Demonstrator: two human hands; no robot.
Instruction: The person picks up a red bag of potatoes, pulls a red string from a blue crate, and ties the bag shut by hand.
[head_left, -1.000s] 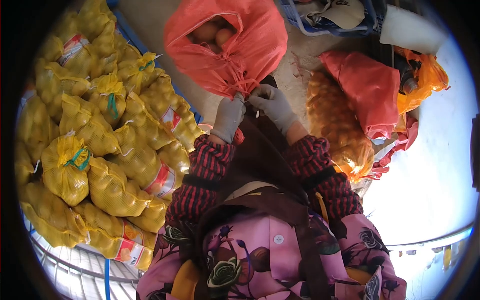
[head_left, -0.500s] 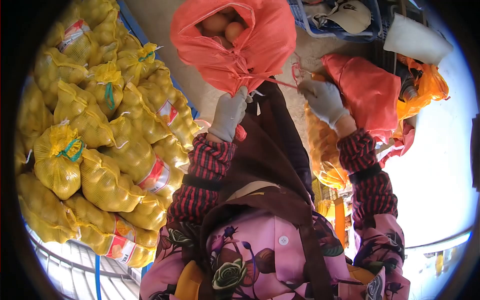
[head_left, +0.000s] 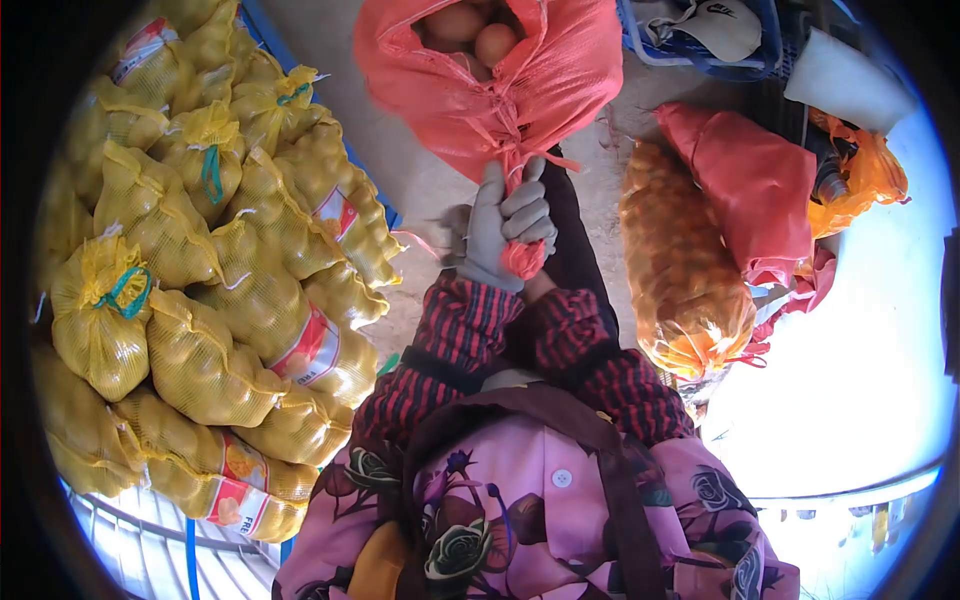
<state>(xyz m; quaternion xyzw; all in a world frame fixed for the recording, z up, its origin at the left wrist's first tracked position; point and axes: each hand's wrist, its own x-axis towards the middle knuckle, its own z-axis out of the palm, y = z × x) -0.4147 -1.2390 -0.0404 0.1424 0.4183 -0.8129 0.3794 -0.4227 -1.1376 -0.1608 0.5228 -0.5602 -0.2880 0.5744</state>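
Observation:
A red woven bag [head_left: 580,75] lies at the top centre, with round brownish produce [head_left: 495,44] showing through an opening in it. Its gathered neck points towards me, with red string around it. My left hand [head_left: 490,232], in a pale glove, is closed around this neck, thumb to the left and fingers to the right. The bunched red end [head_left: 524,258] sticks out below the fingers. My right hand [head_left: 455,228] crosses behind the left one. Only a blurred gloved part shows left of my left hand, so its fingers and anything in them are hidden.
Yellow mesh bags of round produce [head_left: 240,270] are piled on the left. To the right stand an orange mesh bag [head_left: 675,250], a folded red bag [head_left: 740,190] and an orange plastic bag [head_left: 880,180]. A blue crate [head_left: 755,66] with a cap [head_left: 725,30] is behind.
My right hand has moved left from the string stretched at the right to behind my left hand. My left hand stays closed on the neck. The view has shifted slightly.

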